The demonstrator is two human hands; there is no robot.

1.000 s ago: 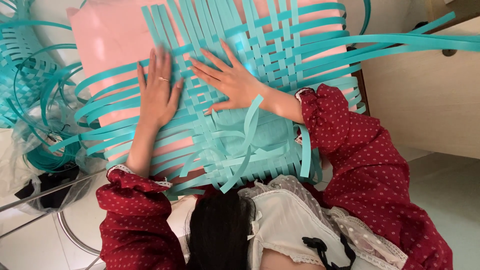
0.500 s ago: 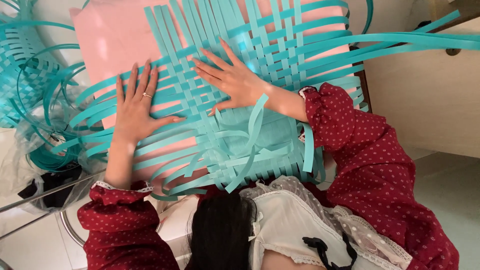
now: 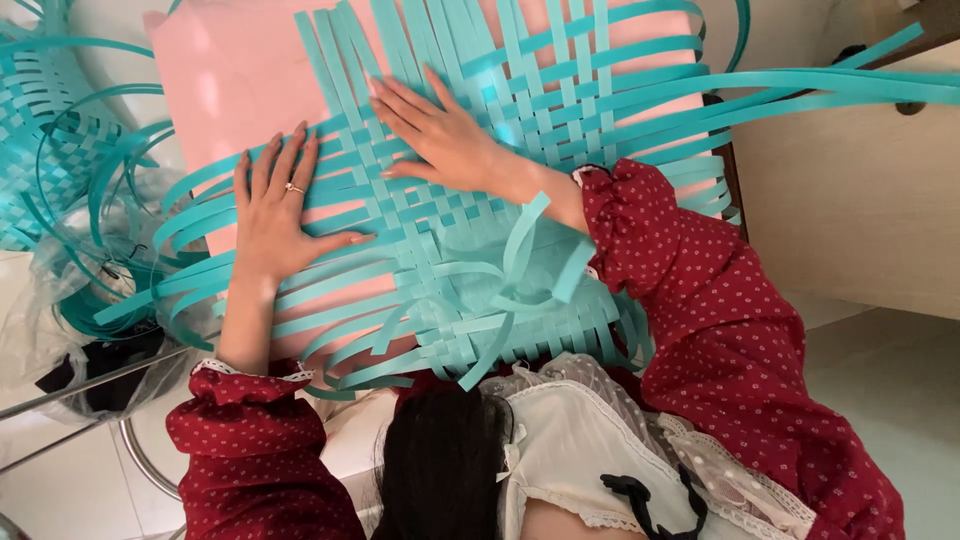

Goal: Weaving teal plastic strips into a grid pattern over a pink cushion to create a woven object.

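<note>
A flat mat of woven turquoise strips (image 3: 470, 215) lies on a pink board (image 3: 230, 80). My left hand (image 3: 275, 210) rests flat on the loose strips at the mat's left side, fingers spread, a ring on one finger. My right hand (image 3: 440, 135) presses flat on the woven middle, fingers pointing up and left. Neither hand grips anything. Loose strip ends (image 3: 520, 290) curl up near my chest. Both arms wear red dotted sleeves.
A finished woven turquoise piece (image 3: 45, 140) and coiled spare strips (image 3: 90, 270) lie at the left on clear plastic. Long strips (image 3: 830, 90) reach right over a beige cabinet (image 3: 860, 200). A metal frame (image 3: 90, 390) stands at lower left over white floor.
My left hand has slid left and a little down along the loose strips. The right hand has stayed on the woven middle. The view has shifted slightly.
</note>
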